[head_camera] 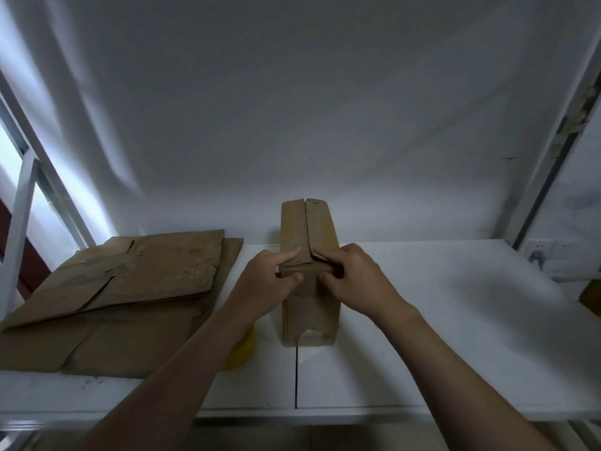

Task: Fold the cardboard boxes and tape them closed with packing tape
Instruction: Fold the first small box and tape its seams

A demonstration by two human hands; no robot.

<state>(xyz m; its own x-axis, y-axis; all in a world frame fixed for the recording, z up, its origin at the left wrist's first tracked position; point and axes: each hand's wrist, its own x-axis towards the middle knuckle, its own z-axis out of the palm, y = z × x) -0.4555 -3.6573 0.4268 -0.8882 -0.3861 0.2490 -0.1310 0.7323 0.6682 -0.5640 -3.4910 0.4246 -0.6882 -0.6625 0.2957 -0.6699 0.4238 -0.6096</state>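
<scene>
- Both hands clamp the near top edge of the box (309, 307). The left hand (271, 281) has its forefinger laid along the top and its thumb on the near face. The right hand (354, 278) has its fingers curled over the top and its thumb on the near face beside the left thumb. Each hand pinches cardboard; neither is free.
- Table (455, 320): white, and the box stands upright on it, roughly mid-width, close to the back wall.
- Stack of flattened cardboard (123, 288): lies left of the box, near it but apart. Several sheets lie unfolded and overlapping, with more boxes to make up.
- Box itself: tall, narrow and brown, with its long side running away from the person.
- Top flaps (322, 227): two long flaps are folded down and meet along a centre seam (305, 222). The seam looks bare, with no tape seen on it. At the near end the right flap lifts slightly under the fingers.
- Yellow object (242, 349): lies left of the box base, mostly hidden under the left forearm. It may be the tape roll, but I cannot tell.
- Pale patch (313, 335): low on the box's near face, possibly old tape; unclear.
- Step in hand, as I judge it: closing the top, with the flaps being pressed flat and square at the near end. Folding is nearly done on this box and taping is not yet begun.
- Next move calls for one hand to hold both flaps down so the seam stays shut. The other hand lets go, fetches the tape and starts a strip over the near edge and along the seam. If both hands let go, the lifted flap is likely to spring up.
</scene>
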